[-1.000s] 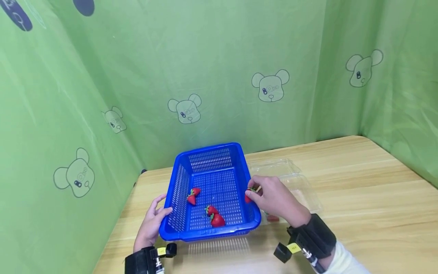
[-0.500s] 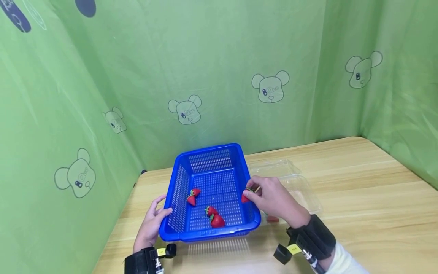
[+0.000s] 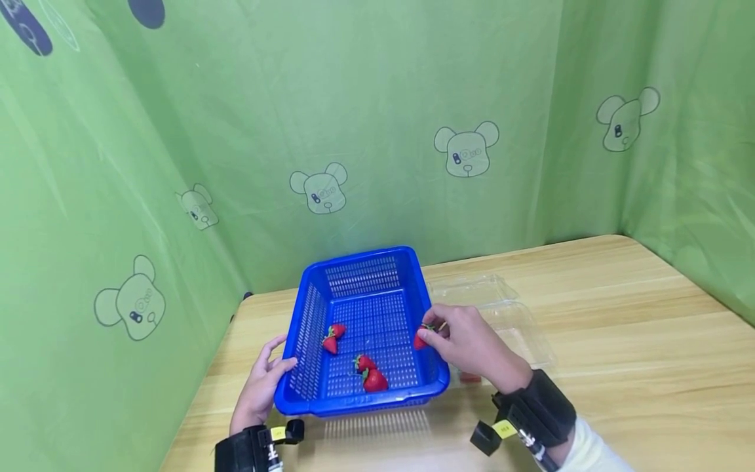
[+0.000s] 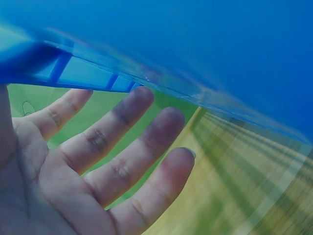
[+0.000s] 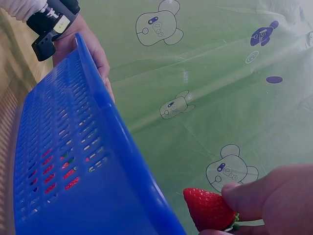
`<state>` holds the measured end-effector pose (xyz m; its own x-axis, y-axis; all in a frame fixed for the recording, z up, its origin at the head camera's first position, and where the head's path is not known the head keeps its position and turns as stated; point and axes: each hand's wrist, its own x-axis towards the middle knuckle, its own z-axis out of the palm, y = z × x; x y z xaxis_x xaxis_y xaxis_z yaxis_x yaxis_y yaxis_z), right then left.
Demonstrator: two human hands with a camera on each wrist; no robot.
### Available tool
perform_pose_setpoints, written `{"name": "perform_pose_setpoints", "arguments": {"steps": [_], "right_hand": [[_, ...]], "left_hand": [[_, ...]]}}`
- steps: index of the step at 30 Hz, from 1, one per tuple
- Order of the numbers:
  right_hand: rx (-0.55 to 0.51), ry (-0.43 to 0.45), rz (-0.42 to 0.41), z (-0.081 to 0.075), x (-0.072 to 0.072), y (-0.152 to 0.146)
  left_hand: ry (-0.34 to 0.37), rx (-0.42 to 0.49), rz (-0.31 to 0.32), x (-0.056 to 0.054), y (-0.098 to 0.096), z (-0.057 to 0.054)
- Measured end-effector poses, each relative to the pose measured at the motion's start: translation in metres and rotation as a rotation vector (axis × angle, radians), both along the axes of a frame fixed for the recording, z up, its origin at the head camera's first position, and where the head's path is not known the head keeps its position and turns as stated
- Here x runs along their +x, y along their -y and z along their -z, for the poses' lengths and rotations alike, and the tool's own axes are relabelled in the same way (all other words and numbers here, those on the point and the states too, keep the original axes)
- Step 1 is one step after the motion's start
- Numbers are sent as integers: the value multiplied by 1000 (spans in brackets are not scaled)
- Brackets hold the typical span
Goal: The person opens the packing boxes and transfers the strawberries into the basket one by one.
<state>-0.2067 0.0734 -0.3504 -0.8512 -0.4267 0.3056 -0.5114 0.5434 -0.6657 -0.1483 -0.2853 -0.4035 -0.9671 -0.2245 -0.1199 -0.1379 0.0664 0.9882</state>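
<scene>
A blue plastic basket (image 3: pixel 366 314) with slotted sides is in the middle of the head view, its near end tilted up off the table. My left hand (image 3: pixel 259 387) holds its left rim, the thumb over the edge and the fingers (image 4: pixel 142 142) underneath. Just inside the right rim, my right hand (image 3: pixel 472 341) pinches a strawberry (image 5: pixel 208 208) between thumb and fingers, leaves toward the palm. On the basket floor lie two strawberries (image 3: pixel 330 344) at the left and two more strawberries (image 3: pixel 374 380) near the front.
A clear plastic clamshell box (image 3: pixel 519 328) lies open on the wooden table (image 3: pixel 637 341), right of the basket and partly behind my right hand. Something red (image 3: pixel 470 377) shows below that hand. A green curtain (image 3: pixel 377 98) hangs behind and at both sides.
My right hand has moved the strawberry slightly left, further over the inside of the basket. The left hand, the basket and the strawberries in it have stayed in place.
</scene>
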Motion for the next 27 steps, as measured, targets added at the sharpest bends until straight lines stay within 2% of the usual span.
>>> {"name": "perform_pose_setpoints", "arguments": {"steps": [11, 21, 27], "right_hand": [[-10, -12, -33, 2, 1, 2], [5, -33, 1, 0, 0, -1], [21, -57, 24, 3, -9, -11]], "left_hand": [[-3, 6, 2, 1, -1, -2], [-24, 9, 5, 0, -1, 0], [-24, 12, 5, -1, 1, 0]]}}
